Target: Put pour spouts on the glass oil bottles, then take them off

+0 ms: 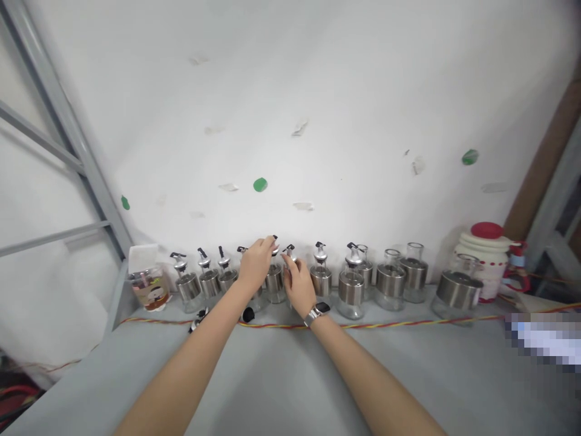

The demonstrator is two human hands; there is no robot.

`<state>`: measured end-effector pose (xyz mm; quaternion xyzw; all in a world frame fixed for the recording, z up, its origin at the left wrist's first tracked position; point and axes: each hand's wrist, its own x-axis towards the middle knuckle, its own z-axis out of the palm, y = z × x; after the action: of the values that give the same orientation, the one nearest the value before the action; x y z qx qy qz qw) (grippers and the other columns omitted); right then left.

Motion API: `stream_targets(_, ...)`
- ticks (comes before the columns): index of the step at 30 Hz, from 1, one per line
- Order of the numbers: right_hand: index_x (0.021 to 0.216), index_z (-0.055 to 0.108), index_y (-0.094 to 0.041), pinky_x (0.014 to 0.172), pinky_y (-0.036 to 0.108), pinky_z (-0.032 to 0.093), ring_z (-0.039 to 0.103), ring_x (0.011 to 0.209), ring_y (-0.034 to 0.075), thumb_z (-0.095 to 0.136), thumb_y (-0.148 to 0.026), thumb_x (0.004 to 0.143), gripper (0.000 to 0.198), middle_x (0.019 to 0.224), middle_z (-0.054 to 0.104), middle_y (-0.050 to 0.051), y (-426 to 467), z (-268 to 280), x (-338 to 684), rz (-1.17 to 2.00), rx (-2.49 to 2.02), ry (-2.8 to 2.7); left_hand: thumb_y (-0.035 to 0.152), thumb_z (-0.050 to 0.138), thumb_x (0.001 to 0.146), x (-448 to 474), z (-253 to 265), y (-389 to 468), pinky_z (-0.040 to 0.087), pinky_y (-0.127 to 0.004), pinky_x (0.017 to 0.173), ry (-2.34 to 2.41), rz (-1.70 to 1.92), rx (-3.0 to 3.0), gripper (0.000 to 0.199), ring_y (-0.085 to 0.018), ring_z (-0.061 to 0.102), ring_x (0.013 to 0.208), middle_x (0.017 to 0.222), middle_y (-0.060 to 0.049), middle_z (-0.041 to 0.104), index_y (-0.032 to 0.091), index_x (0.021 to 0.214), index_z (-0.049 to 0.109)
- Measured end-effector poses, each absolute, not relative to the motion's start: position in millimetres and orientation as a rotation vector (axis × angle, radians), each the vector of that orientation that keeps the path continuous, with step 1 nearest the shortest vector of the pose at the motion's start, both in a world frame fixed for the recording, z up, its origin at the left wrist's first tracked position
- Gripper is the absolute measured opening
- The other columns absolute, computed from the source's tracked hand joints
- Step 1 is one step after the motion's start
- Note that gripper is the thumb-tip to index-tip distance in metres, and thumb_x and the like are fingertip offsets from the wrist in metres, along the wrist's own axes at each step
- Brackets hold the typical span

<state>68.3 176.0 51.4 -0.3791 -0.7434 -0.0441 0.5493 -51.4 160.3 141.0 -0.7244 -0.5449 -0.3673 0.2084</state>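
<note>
A row of glass bottles with steel sleeves stands along the wall, several topped with silver-and-black pour spouts. My left hand (255, 264) is closed, its fingertips on the pour spout (275, 248) of a bottle (274, 284) in the middle of the row. Just to the right, my right hand (300, 287), with a watch (316, 312) on its wrist, curls round a neighbouring bottle below its pour spout (289, 251); the hand hides most of that bottle. A loose pour spout (198, 321) and a small black piece (248, 315) lie near my left forearm.
Bottles without spouts, including a wide one (458, 290), stand at the right beside a white jar with a red lid (485, 260). A clear container (152, 287) sits far left. A twisted red-yellow cord (390, 324) crosses the grey surface (272, 375) before the bottles.
</note>
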Motion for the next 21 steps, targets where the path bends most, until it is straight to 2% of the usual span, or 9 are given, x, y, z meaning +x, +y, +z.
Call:
stream_targets(6, 0.126, 0.039, -0.020, 0.077, 0.038, 0.045, 0.051, 0.086, 0.022, 0.037, -0.012, 0.084, 0.044, 0.100, 0.049, 0.010, 175.5, 51.7, 67.6, -0.100, -0.901, -1.766, 0.022, 0.042, 0.088, -58.2, 139.0, 161.6, 0.042, -0.026, 0.070, -1.512, -0.951, -2.006, 0.016, -0.018, 0.060, 0.081, 0.085, -0.004, 0.063, 0.021, 0.100, 0.052)
stream_targets(9, 0.126, 0.040, -0.020, 0.076, 0.038, 0.045, 0.051, 0.085, 0.022, 0.037, -0.012, 0.084, 0.043, 0.099, 0.049, 0.011, 175.9, 51.4, 67.3, -0.102, -0.902, -1.762, 0.020, 0.043, 0.087, -62.2, 139.8, 161.8, 0.043, -0.027, 0.070, -1.515, -0.928, -2.016, 0.015, -0.018, 0.060, 0.081, 0.084, -0.004, 0.064, 0.020, 0.097, 0.055)
stream_targets(15, 0.126, 0.040, -0.020, 0.076, 0.039, 0.046, 0.052, 0.085, 0.022, 0.036, -0.012, 0.084, 0.043, 0.099, 0.050, 0.011, 176.2, 50.9, 67.4, -0.110, -0.900, -1.753, 0.017, 0.043, 0.086, -61.8, 139.5, 158.9, 0.044, -0.027, 0.079, -1.459, -0.902, -2.101, 0.020, -0.017, 0.059, 0.089, 0.090, -0.003, 0.064, 0.022, 0.100, 0.057)
stream_targets(21, 0.125, 0.041, -0.020, 0.076, 0.038, 0.046, 0.052, 0.085, 0.021, 0.037, -0.012, 0.084, 0.042, 0.098, 0.051, 0.010, 175.5, 51.2, 67.5, -0.115, -0.887, -1.746, 0.027, 0.046, 0.086, -64.3, 128.2, 161.3, 0.044, -0.034, 0.083, -1.457, -0.953, -2.115, 0.023, -0.021, 0.056, 0.095, 0.098, -0.007, 0.059, 0.021, 0.104, 0.059)
